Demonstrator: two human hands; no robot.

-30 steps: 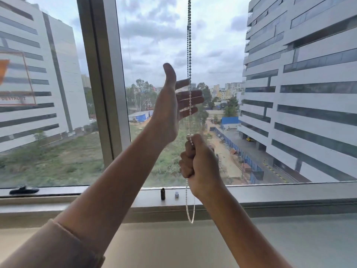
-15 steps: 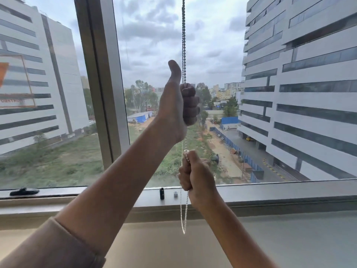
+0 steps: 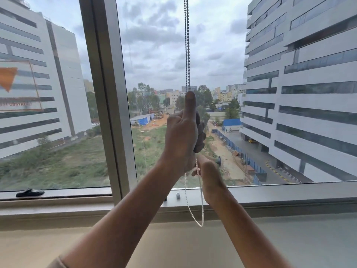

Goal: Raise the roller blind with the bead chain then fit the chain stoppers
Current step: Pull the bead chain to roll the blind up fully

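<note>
Before the window pane: left hand (image 3: pixel 182 136) raised, fingers (image 3: pixel 201 135) clenched round the bead chain (image 3: pixel 187 45), thumb up. Just below, right hand (image 3: pixel 209 176) pinching the same chain, loop hanging past the sill (image 3: pixel 280 196). On the sill, a small white stopper (image 3: pixel 178 195).

Single head-worn view, close, facing forward through the window (image 3: pixel 231 55).
</note>
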